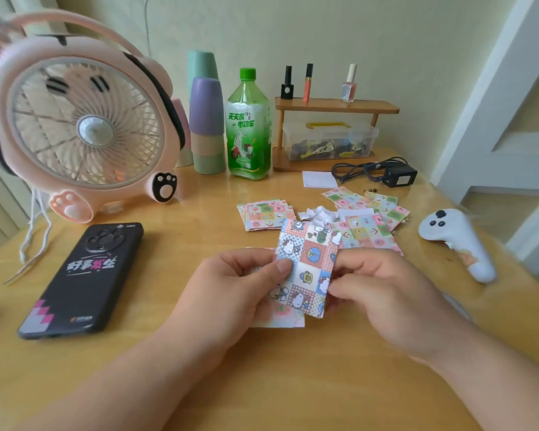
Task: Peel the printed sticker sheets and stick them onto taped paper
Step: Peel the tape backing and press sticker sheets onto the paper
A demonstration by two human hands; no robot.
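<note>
Holding a sticker sheet [307, 269] just above the counter [262, 384], both hands pinch it: the left hand [240, 287] has its thumb closed on the sheet's left edge, and the right hand [383, 293] has its fingers [349, 265] curled shut on the right edge, seemingly working at a corner. Another paper [280, 317] lies beneath, partly hidden. More sheets [266, 213] sit stacked behind, near white scraps [319, 216]. A hurried pull could tear the print or curl it onto itself; a loose hold could let it land crooked on the paper below.
</note>
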